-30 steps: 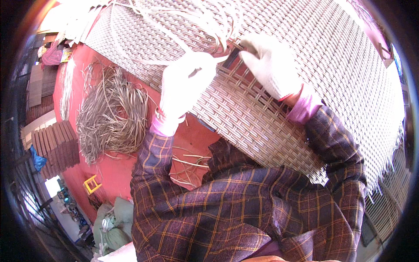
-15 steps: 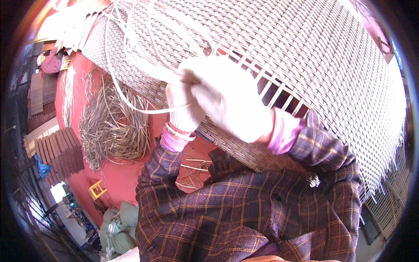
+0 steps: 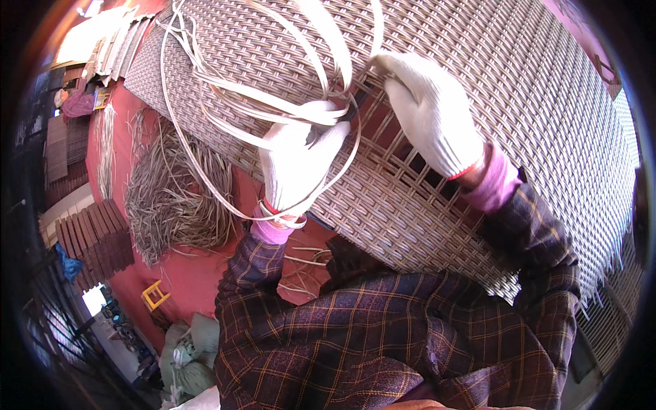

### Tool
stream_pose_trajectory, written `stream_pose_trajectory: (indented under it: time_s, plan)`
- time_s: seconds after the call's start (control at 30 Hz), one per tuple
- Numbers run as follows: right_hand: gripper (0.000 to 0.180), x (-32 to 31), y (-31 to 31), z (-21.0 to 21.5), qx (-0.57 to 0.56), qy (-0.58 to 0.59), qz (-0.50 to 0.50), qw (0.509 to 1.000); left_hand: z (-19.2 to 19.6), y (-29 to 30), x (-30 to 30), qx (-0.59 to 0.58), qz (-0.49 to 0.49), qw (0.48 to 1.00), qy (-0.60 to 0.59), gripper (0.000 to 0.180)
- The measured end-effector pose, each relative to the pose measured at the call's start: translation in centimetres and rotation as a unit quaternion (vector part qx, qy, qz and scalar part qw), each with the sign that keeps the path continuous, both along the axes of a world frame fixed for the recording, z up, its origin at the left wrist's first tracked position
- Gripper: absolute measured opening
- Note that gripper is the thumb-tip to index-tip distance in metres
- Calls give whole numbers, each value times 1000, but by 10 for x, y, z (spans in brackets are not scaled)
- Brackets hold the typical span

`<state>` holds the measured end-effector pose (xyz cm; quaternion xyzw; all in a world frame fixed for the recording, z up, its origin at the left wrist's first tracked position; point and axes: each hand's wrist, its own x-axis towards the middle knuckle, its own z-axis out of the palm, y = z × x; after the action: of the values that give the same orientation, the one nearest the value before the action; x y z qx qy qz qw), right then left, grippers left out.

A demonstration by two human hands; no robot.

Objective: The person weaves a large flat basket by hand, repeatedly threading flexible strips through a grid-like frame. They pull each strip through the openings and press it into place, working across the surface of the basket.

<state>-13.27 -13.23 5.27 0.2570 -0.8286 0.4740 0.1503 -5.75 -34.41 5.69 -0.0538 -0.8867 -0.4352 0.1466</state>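
Note:
A large woven panel (image 3: pixel 410 225) of grey-brown flat strands spreads in front of me, with a gap (image 3: pixel 389 130) where only open strands cross. My left hand (image 3: pixel 301 154), in a white knit glove, is closed around a bundle of pale weaving strips (image 3: pixel 266 102) beside the gap's left end. The strips loop up over the panel, and one curves down around my left wrist. My right hand (image 3: pixel 430 109), gloved likewise, is over the gap. Its thumb and fingers pinch a strip (image 3: pixel 377 31) that runs upward from the fingertips.
A big heap of loose strands (image 3: pixel 181 198) lies on the red floor (image 3: pixel 198 273) to the left. Beyond it are a stack of brown slatted pieces (image 3: pixel 96 236) and a small yellow frame (image 3: pixel 155 296). Green sacks (image 3: pixel 195 359) sit at lower left.
My hands, earlier crossed together, have moved apart. The right has gone up and right to the gap's far edge; the left stays near its place, and the strips hang in wider loops.

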Motion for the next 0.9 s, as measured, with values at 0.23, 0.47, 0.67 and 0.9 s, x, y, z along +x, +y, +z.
stream_pose_trajectory:
  time_s: [0.23, 0.47, 0.67, 0.9]
  plan:
    - [21, -23, -15, 11, -60, -200, 47, 977, 10, 4, -3, 44, 25, 993, -102, 43]
    - [24, -29, -5, 5, -232, -304, 151, 912, 3, -7, 5, -9, 4, 1000, -19, 19]
    - [23, -21, 16, 8, -245, -363, 244, 865, 1, -12, 8, -196, -110, 969, 102, 28]
    - [21, -17, 16, 9, -196, -366, 151, 897, 1, -7, 11, -208, -65, 974, 57, 27]
